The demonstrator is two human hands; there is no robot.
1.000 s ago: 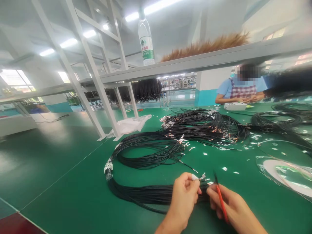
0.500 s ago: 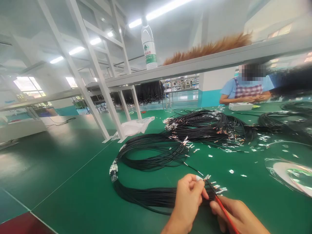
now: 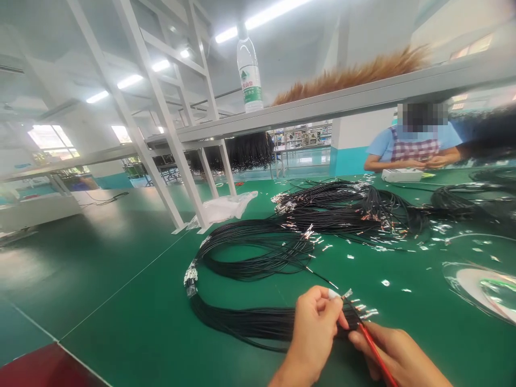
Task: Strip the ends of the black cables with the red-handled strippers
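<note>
My left hand (image 3: pixel 316 328), with a white cover on one fingertip, pinches the end of a black cable, where a shiny, clear-looking piece (image 3: pixel 347 294) sticks up. Closed around a slim red-handled tool (image 3: pixel 375 350) is my right hand (image 3: pixel 397 349). The tool's thin dark tip reaches up to the left fingertips; its exact kind is unclear. Under both hands runs a bundle of black cables (image 3: pixel 250 322), with silvery ends (image 3: pixel 368 312) fanned out just beyond the right fingers. My left hand partly hides this bundle.
More black cables (image 3: pixel 334 215) are heaped behind on the green tabletop (image 3: pixel 133 301). Small silvery scraps (image 3: pixel 386 282) lie scattered at right, near a clear-rimmed reel (image 3: pixel 475 290). Shelf legs (image 3: pixel 161 123) and a plastic bag (image 3: pixel 229 207) stand left of centre. Across sits a co-worker (image 3: pixel 419 145).
The whole view has shifted slightly, so everything sits a little further right. Both hands keep the same grip, on the cable end and the red-handled tool.
</note>
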